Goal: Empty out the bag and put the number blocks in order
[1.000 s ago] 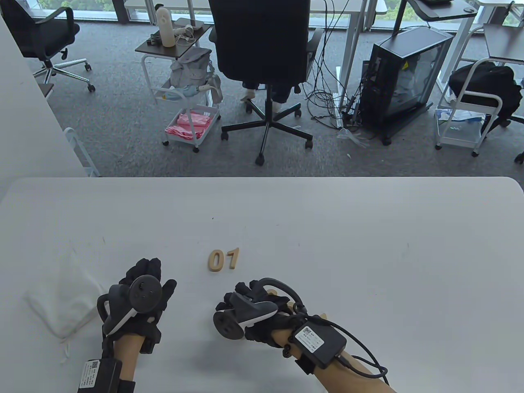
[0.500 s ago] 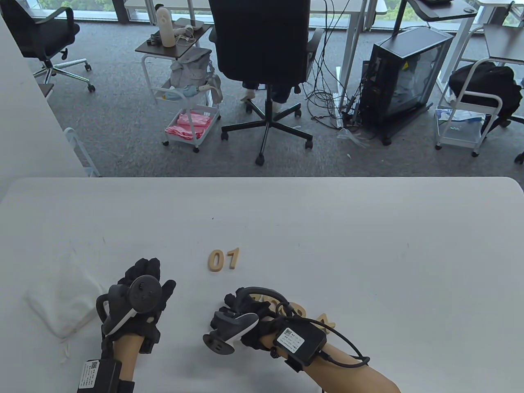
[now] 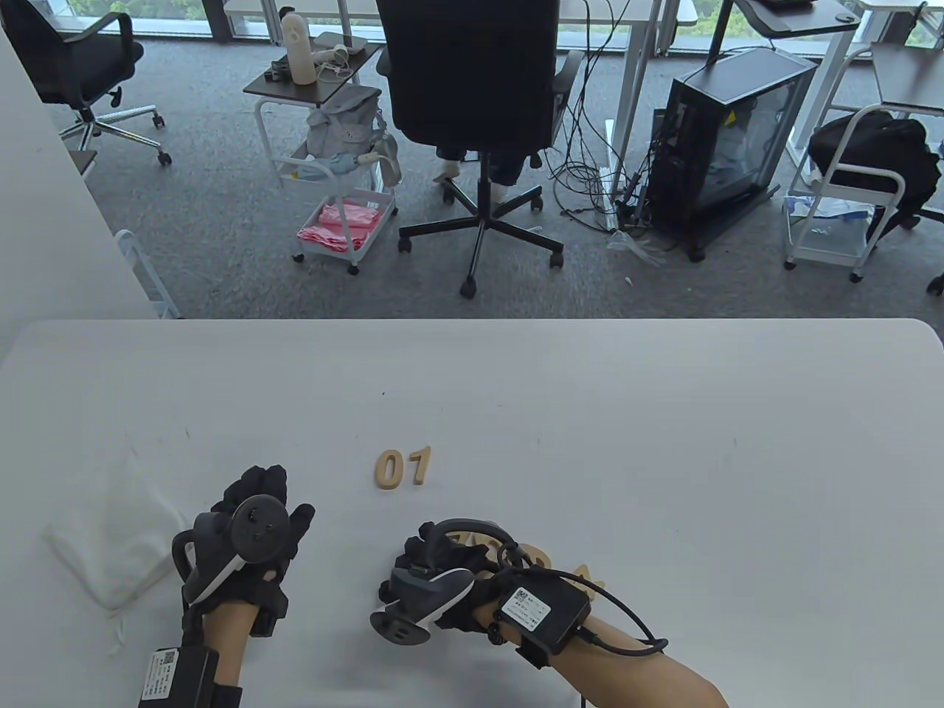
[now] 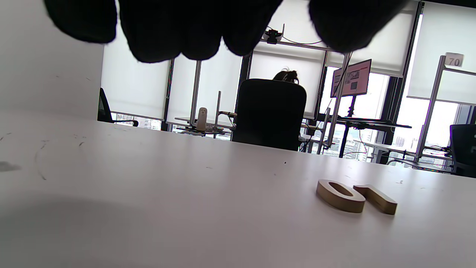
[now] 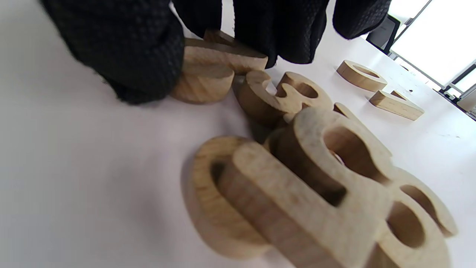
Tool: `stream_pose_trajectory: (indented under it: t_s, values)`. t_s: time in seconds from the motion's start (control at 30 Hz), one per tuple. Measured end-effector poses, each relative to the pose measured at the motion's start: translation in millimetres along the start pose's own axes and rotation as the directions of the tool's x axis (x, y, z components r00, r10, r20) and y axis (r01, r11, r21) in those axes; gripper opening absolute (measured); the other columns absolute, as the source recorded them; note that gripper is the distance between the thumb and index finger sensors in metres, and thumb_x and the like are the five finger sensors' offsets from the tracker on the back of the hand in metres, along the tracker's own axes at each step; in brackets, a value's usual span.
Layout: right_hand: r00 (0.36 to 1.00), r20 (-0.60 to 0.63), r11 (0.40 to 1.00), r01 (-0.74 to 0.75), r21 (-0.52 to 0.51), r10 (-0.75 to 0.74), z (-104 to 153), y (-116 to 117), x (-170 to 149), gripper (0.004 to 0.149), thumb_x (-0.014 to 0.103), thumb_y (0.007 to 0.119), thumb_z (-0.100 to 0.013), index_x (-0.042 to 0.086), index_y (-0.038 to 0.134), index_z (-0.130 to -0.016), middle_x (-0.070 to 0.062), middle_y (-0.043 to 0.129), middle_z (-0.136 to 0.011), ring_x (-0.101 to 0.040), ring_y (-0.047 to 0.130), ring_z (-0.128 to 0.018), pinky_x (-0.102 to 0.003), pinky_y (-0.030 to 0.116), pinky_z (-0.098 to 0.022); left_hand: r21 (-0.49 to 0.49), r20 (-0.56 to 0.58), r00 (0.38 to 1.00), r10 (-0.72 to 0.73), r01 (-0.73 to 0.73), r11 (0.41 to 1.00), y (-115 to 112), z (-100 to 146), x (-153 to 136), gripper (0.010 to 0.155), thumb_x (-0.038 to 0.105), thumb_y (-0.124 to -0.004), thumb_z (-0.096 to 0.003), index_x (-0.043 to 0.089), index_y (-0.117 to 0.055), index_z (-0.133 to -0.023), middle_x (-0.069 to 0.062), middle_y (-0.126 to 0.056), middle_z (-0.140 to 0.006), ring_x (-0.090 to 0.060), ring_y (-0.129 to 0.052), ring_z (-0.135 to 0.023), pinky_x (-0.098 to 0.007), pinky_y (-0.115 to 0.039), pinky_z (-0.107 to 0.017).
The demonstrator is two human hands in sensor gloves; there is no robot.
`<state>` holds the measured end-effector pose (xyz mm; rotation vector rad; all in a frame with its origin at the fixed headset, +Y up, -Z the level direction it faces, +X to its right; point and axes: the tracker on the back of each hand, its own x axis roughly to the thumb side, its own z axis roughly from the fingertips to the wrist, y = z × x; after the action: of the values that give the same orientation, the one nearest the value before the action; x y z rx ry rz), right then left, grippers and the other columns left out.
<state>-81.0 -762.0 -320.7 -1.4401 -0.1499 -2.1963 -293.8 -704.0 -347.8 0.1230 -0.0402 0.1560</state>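
Wrist view alone shows right hand (image 5: 156, 56) pinching block (image 5: 208, 74).

From above, the right hand (image 3: 442, 568) and its tracker cover most of the pile of wooden numbers (image 3: 549, 564); only slivers show past the wrist. Up close, the piece under the thumb and fingers (image 5: 126, 56) is too covered to read, and the nearest number (image 5: 334, 193) runs off the frame's bottom edge.
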Motion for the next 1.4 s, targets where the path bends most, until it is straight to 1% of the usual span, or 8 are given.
stream_pose_trajectory:
  t_s: [0.17,0.27,0.47,0.6,0.73,0.93,1.13,1.4]
  values:
    - [0.963,-0.041,0.958,0.261,-0.119,-0.268,9,-19,-14,0.067,0.045,0.088,-0.042,0.030,0.064,-0.103,-0.023,0.066,-0.108,-0.050,0.076,-0.096,-0.067,0.063,-0.074,0.005,0.000,1.000,0.001,-0.001,1.000,0,0,0,0.073,0.050,-0.069,-0.0526,0.004,-0.059,-0.109,-0.031,-0.058,-0.109,-0.057,-0.072,-0.096,-0.073,-0.063,-0.065]
    - [0.850,-0.038,0.832,0.504,-0.232,-0.526,23,-28,-32,0.061,0.046,0.087,-0.043,0.028,0.071,-0.100,-0.026,0.064,-0.106,-0.049,0.085,-0.090,-0.065,0.072,-0.070,0.008,0.001,1.000,0.005,-0.005,1.000,0,0,-1,0.073,0.050,-0.069,-0.0526,0.004,-0.059,-0.109,-0.031,-0.058,-0.110,-0.057,-0.072,-0.097,-0.073,-0.063,-0.065]
    - [0.505,0.113,0.409,0.794,-0.449,-0.856,62,-23,-67,0.050,0.043,0.086,-0.045,0.027,0.078,-0.091,-0.028,0.060,-0.107,-0.040,0.092,-0.085,-0.054,0.084,-0.067,0.018,0.006,1.000,0.009,-0.010,1.000,1,0,-1,0.073,0.050,-0.069,-0.0527,0.004,-0.060,-0.109,-0.031,-0.058,-0.109,-0.057,-0.072,-0.097,-0.073,-0.063,-0.065]
    - [0.376,0.152,0.242,0.806,-0.541,-0.914,82,-6,-79,0.050,0.040,0.088,-0.045,0.025,0.077,-0.092,-0.030,0.060,-0.106,-0.036,0.096,-0.082,-0.050,0.089,-0.064,0.018,0.010,1.000,0.005,-0.005,1.000,0,-1,0,0.073,0.050,-0.069,-0.0526,0.004,-0.060,-0.109,-0.031,-0.058,-0.109,-0.057,-0.072,-0.097,-0.072,-0.063,-0.066]
    - [0.091,0.301,-0.093,0.833,-0.545,-0.949,98,20,-87,0.066,0.039,0.092,-0.044,0.021,0.067,-0.102,-0.032,0.055,-0.107,-0.035,0.093,-0.085,-0.049,0.086,-0.067,0.019,0.008,1.000,0.009,-0.009,1.000,0,-1,-1,0.073,0.050,-0.069,-0.0526,0.004,-0.060,-0.109,-0.031,-0.058,-0.109,-0.057,-0.072,-0.096,-0.072,-0.063,-0.066]
    - [-0.156,0.363,-0.344,0.768,-0.540,-0.919,116,46,-97,0.069,0.048,0.088,-0.044,0.024,0.063,-0.104,-0.028,0.061,-0.104,-0.033,0.095,-0.077,-0.050,0.088,-0.061,0.024,0.000,1.000,0.015,-0.015,1.000,1,-1,-3,0.073,0.050,-0.069,-0.0527,0.004,-0.060,-0.109,-0.031,-0.058,-0.109,-0.057,-0.072,-0.097,-0.073,-0.063,-0.065]
    - [-0.263,0.410,-0.467,0.693,-0.549,-0.873,123,61,-105,0.051,0.046,0.081,-0.050,0.028,0.068,-0.096,-0.016,0.069,-0.098,-0.029,0.099,-0.068,-0.046,0.090,-0.054,0.014,-0.007,1.000,0.016,-0.016,1.000,1,-1,-4,0.073,0.050,-0.070,-0.0526,0.004,-0.060,-0.109,-0.031,-0.058,-0.109,-0.057,-0.072,-0.096,-0.073,-0.063,-0.065]
    - [-0.171,0.333,-0.371,0.542,-0.754,-0.927,143,65,-119,0.048,0.036,0.082,-0.052,0.015,0.073,-0.095,-0.007,0.090,-0.083,-0.020,0.108,-0.055,-0.039,0.098,-0.044,0.015,-0.005,1.000,0.008,-0.008,1.000,1,-2,-3,0.073,0.050,-0.070,-0.0526,0.004,-0.060,-0.109,-0.031,-0.058,-0.109,-0.057,-0.072,-0.096,-0.073,-0.063,-0.065]
